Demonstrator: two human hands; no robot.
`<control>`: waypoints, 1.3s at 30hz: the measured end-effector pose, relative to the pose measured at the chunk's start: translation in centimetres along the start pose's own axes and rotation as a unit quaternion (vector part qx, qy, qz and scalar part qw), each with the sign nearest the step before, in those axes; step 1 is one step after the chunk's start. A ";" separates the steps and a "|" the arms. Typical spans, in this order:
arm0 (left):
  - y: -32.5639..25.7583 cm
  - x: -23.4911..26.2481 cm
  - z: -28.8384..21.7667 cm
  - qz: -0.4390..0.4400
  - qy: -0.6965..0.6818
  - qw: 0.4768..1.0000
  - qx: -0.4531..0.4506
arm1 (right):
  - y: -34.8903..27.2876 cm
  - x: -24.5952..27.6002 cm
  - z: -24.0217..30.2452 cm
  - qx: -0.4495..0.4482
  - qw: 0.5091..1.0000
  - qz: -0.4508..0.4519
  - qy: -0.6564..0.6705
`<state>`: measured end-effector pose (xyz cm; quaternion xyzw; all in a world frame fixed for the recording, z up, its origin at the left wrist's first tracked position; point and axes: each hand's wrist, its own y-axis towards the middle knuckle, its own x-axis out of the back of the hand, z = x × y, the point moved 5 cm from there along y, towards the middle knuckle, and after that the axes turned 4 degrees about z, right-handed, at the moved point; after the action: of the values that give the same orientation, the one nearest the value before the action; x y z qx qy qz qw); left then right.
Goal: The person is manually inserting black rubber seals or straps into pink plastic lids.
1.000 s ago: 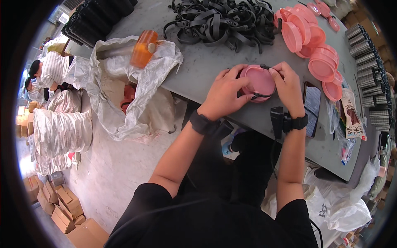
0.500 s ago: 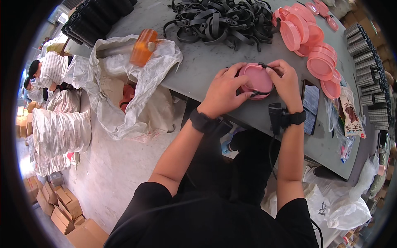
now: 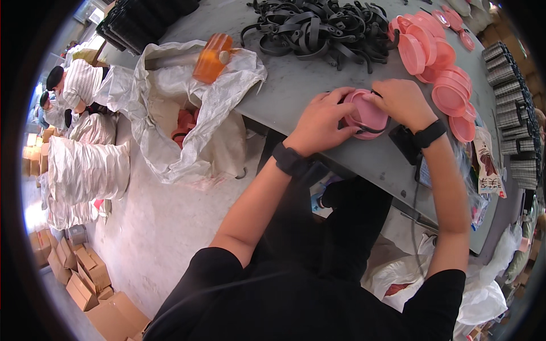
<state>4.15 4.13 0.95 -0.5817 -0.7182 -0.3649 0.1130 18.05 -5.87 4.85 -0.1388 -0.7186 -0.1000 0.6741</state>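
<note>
Between my hands, at the near edge of the table, is a round pink lid (image 3: 367, 111) with a black strap curving around its rim. My left hand (image 3: 323, 120) grips its left side, thumb at the near rim and fingers at the far left. My right hand (image 3: 405, 102) bends over the far right rim, fingers curled and pressed on the strap's far end; the fingertips are partly hidden. Beyond lies a tangled heap of black straps (image 3: 310, 31). To the right of it, several loose pink lids (image 3: 449, 94) are piled and overlapping.
A white woven sack (image 3: 165, 85) hangs open at the table's left, with an orange container (image 3: 213, 57) on its edge. Dark stacked parts (image 3: 515, 113) line the right side. A printed packet (image 3: 487, 162) lies near my right forearm. Cardboard boxes (image 3: 94, 267) sit on the floor.
My right hand has turned over the lid's far right rim, its forearm swinging outward and now covering most of the phone. My left hand keeps its grip. The whole view has shifted slightly.
</note>
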 end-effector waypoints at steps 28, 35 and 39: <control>0.1 -0.7 -0.7 0.111 0.012 0.993 -0.026 | -1.8 -0.5 0.1 0.018 0.994 0.090 0.058; -0.8 -1.8 -2.1 0.050 0.183 0.982 -0.022 | -2.4 0.1 0.4 -0.049 0.985 0.123 0.112; -0.8 -1.9 -2.0 0.040 0.179 0.983 -0.027 | -2.1 0.2 0.2 -0.039 0.980 0.142 0.134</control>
<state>3.48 1.36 0.95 -0.5379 -0.6528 -0.4773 0.2383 17.12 -7.73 5.13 -0.2514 -0.5898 -0.0490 0.7659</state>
